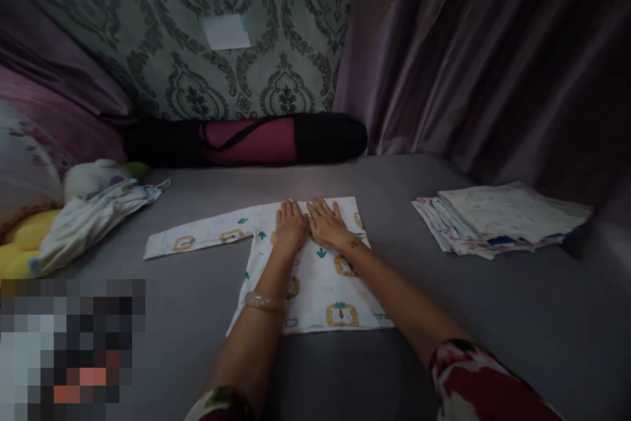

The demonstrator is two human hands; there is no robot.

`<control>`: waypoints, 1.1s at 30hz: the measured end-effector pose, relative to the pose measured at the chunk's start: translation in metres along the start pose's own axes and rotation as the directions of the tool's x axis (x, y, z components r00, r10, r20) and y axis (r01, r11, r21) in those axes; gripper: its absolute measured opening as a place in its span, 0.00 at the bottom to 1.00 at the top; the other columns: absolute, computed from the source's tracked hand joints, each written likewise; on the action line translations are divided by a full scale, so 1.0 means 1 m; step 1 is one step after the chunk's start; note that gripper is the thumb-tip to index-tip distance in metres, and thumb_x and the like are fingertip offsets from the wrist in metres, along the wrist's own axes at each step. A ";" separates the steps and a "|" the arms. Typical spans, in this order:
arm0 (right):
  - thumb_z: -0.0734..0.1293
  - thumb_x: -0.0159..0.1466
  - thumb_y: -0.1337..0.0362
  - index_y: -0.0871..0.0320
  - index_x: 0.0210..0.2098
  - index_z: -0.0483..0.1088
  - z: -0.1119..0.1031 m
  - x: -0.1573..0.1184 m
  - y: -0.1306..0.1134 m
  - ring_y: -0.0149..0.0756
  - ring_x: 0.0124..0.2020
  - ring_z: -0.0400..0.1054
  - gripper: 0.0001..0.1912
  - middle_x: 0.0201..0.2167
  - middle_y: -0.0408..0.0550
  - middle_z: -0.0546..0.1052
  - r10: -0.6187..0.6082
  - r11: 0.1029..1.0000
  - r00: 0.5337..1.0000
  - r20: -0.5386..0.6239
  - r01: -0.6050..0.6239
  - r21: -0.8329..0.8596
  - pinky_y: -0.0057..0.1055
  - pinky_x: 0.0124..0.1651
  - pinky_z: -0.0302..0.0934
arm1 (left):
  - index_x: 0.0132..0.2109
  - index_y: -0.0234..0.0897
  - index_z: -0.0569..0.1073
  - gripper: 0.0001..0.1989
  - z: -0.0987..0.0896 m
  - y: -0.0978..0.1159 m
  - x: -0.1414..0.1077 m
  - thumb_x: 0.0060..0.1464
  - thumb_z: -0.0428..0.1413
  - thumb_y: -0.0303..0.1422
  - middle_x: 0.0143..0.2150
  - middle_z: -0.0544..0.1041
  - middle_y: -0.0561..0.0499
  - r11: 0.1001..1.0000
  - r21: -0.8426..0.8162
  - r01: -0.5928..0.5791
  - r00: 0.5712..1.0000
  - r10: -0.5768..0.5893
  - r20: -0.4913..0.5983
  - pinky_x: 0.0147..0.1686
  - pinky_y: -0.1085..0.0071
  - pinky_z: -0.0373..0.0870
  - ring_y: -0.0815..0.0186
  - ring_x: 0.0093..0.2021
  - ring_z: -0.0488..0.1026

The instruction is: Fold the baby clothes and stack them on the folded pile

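A white long-sleeved child's shirt (315, 303) printed with lions and green leaves lies flat on the grey sheet. One sleeve (197, 237) stretches out to the left; on the right no sleeve sticks out, and the side there makes a fairly straight edge. My left hand (292, 225) rests palm down on the upper middle of the shirt, fingers extended. Beside it, my right hand (328, 222) is also flat on the cloth, fingers stretched forward and slightly spread. The two hands almost touch. Both forearms cover part of the shirt's front.
A stack of folded clothes (507, 217) sits to the right. At the left lie a crumpled light garment (93, 217) and plush toys (37, 237). A long black and magenta bag (251, 142) runs along the wall. Purple curtains (424, 46) hang at the right. The lower left corner is pixelated.
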State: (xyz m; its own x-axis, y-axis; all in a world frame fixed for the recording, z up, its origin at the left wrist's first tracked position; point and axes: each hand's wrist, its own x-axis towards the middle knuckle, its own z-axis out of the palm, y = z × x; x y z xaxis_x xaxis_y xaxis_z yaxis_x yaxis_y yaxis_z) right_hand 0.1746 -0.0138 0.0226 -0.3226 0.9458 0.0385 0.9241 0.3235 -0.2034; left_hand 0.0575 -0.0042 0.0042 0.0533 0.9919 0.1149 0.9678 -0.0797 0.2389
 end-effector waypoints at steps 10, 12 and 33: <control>0.48 0.69 0.58 0.74 0.68 0.44 0.013 0.000 0.008 0.46 0.71 0.33 0.34 0.71 0.60 0.43 0.227 0.973 0.971 -0.073 -0.224 0.052 0.48 0.69 0.28 | 0.67 0.15 0.50 0.40 0.006 -0.003 -0.001 0.62 0.41 0.48 0.69 0.50 0.27 0.995 0.021 0.094 0.996 -0.094 -0.001 0.66 0.53 0.44 0.45 0.70 0.46; 0.48 0.69 0.57 0.74 0.68 0.44 0.012 -0.002 0.013 0.47 0.71 0.33 0.35 0.71 0.61 0.43 0.279 0.960 0.958 -0.068 -0.277 0.046 0.47 0.69 0.28 | 0.67 0.14 0.50 0.42 0.004 -0.004 -0.002 0.61 0.42 0.50 0.69 0.50 0.26 0.994 0.019 0.111 0.994 -0.111 0.003 0.66 0.53 0.45 0.45 0.70 0.45; 0.46 0.69 0.56 0.76 0.66 0.50 -0.006 -0.016 0.052 0.50 0.70 0.39 0.35 0.69 0.65 0.49 0.316 0.945 0.944 -0.091 -0.321 -0.054 0.44 0.68 0.31 | 0.65 0.10 0.52 0.45 0.004 -0.009 -0.005 0.60 0.44 0.52 0.67 0.52 0.22 0.989 0.018 0.147 0.987 -0.146 -0.069 0.66 0.53 0.45 0.42 0.69 0.48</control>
State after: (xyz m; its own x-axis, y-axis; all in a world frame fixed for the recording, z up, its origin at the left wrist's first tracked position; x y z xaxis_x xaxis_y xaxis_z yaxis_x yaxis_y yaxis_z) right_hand 0.2295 -0.0121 0.0171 0.0058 0.9981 0.0615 0.9885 0.0036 -0.1514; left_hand 0.0497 -0.0082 -0.0024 -0.1057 0.9837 0.1455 0.9692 0.0692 0.2362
